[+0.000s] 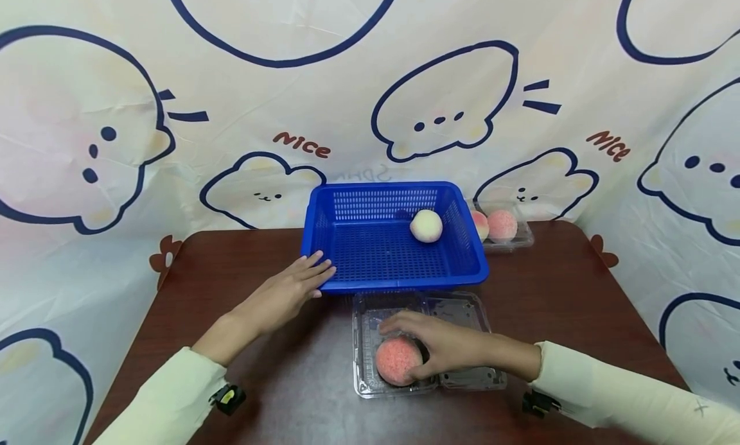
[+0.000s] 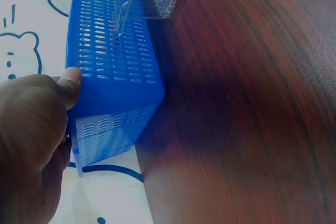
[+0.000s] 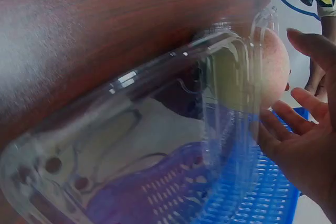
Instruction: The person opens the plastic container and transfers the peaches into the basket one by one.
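A pink peach (image 1: 399, 361) sits in the left half of an unfolded clear plastic clamshell box (image 1: 365, 386). My right hand (image 1: 442, 345) curves loosely around the peach's far and right sides. In the right wrist view, the thumb stands apart from the peach (image 3: 274, 69), and the fingertips are close to its lower edge. My left hand (image 1: 283, 297) holds the near left corner of a blue plastic basket (image 1: 399, 283), its fingers over the rim. The left wrist view shows the thumb against the basket's outer wall (image 2: 113, 95). A pale peach (image 1: 426, 226) lies inside the basket.
To the right of the basket, a second clear box (image 1: 523, 238) holds pink peaches (image 1: 502, 225). The dark wooden table (image 1: 555, 284) meets a printed cloth (image 1: 347, 111) at its back edge. The box's lid half (image 1: 471, 382) lies flat under my right forearm.
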### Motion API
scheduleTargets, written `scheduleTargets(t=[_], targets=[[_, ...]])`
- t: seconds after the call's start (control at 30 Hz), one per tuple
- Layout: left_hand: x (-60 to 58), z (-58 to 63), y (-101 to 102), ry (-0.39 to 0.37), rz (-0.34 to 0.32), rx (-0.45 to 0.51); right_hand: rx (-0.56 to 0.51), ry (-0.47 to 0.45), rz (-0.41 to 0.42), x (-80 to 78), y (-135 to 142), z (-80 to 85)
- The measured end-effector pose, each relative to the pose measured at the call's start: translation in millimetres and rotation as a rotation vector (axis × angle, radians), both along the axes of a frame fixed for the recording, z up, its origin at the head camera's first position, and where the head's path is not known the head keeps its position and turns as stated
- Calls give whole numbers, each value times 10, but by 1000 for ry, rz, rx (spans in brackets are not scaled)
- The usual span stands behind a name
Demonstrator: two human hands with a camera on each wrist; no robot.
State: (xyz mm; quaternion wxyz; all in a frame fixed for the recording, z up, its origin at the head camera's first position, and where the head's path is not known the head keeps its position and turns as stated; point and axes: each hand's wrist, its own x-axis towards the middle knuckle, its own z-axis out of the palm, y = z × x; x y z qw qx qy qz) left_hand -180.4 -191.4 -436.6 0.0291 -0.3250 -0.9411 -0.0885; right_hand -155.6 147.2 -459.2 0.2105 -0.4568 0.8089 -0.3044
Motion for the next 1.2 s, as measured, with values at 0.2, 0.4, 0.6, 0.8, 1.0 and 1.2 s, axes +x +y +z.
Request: scheduleTargets(t=[0.2, 0.4, 0.6, 0.8, 1.0, 1.2], targets=[[3, 2, -9, -22, 14, 1, 38, 109, 44, 19, -22, -47], [-5, 2, -6, -21, 13, -5, 100, 169, 71, 1, -35, -40], [-13, 1, -4, -10, 8, -3, 132, 198, 84, -32, -42, -48], [-12, 2, -1, -10, -2, -2, 79, 202, 23, -68, -47, -87], [-6, -3, -5, -12, 3, -6, 15, 208, -11, -108, -45, -105], [-8, -2, -5, -15, 0, 1, 37, 223, -55, -116, -70, -121]])
